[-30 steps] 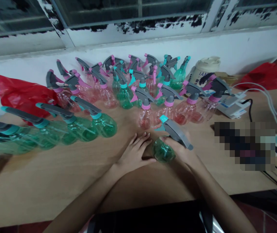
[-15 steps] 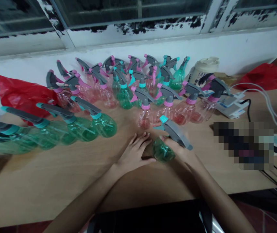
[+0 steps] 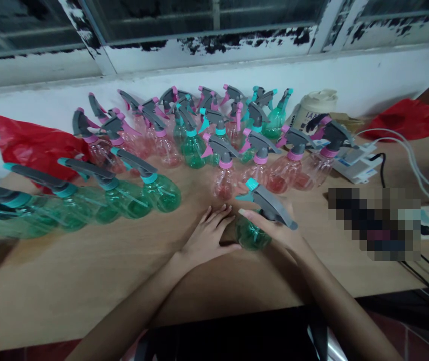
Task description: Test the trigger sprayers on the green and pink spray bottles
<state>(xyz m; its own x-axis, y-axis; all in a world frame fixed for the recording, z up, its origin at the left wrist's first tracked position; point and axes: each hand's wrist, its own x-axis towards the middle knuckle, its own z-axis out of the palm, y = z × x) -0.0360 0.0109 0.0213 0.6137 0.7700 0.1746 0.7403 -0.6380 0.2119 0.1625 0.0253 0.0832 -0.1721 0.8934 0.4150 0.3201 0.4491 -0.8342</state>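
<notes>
My right hand is wrapped round the neck of a green spray bottle with a grey and turquoise trigger head, its thumb across the near side. Some of those fingers are hidden behind the bottle. Flat on the table, fingers spread, my left hand lies just left of that bottle and holds nothing. Beyond the hands stands a row of pink spray bottles, the nearest pink spray bottle just past my left fingertips. To the left is a line of green spray bottles, ending with one green spray bottle.
More pink and green bottles crowd against the wall behind. A red plastic bag lies at the left, another red bag at the right. A beige cup-shaped container, a white power strip, cables and a blurred-out object share the wooden table's right side.
My right thumb has shifted slightly up and left on the bottle, which has barely moved. My left hand stays where it was.
</notes>
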